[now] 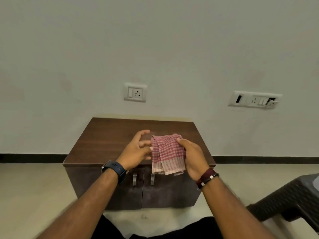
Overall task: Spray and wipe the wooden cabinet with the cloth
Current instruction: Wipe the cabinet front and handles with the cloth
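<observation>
Left of centre, the left hand hovers with fingers spread and loosely curved, tips just touching the cloth's edge. At centre the checked cloth hangs folded above the cabinet front edge, over the door handles. Right of it, the right hand grips the cloth, fingers curled round its side. This looks like folding the cloth (no spray bottle in view); next, likely pressing it to the top.
</observation>
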Demonstrator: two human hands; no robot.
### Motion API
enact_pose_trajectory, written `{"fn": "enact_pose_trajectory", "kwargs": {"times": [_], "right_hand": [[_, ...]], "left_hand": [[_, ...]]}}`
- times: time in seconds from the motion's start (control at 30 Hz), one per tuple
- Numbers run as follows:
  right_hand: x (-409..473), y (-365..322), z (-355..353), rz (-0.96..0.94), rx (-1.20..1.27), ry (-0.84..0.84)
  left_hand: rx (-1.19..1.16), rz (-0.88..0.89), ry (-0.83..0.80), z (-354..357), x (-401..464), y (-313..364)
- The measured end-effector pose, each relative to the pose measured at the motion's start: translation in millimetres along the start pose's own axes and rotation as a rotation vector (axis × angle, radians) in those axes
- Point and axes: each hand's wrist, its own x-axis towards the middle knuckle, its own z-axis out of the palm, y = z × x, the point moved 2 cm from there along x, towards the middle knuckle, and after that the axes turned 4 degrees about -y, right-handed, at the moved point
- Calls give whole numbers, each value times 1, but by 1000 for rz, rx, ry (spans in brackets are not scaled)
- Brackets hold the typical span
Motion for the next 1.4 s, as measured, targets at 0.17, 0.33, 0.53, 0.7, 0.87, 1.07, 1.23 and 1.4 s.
{"fn": "enact_pose_trajectory", "kwargs": {"times": [0.17, 0.33, 0.53, 0.7, 0.87, 1.07, 1.23, 1.4], "right_hand": [[-16, 41, -10, 102, 168, 40], [-26, 80, -15, 177, 285, 85], [-40, 112, -19, 225, 343, 165], [-48, 134, -20, 228, 293, 220], [-50, 155, -13, 260, 294, 180], [-26, 169, 5, 350, 438, 111], [-8, 173, 18, 226, 327, 94], [-6, 178, 21, -35, -167, 116]], "left_hand": [[-97, -59, -22, 9, -18, -36], [-154, -102, 8, 23, -32, -78], [-274, -224, 82, 31, -44, -119], [-301, -333, 67, 30, -55, -141], [-317, -339, 54, 29, -57, -156], [-341, -267, 287, 31, -50, -172], [-398, -253, 434, 36, -42, -181], [-556, -257, 533, 41, -33, -171]]}}
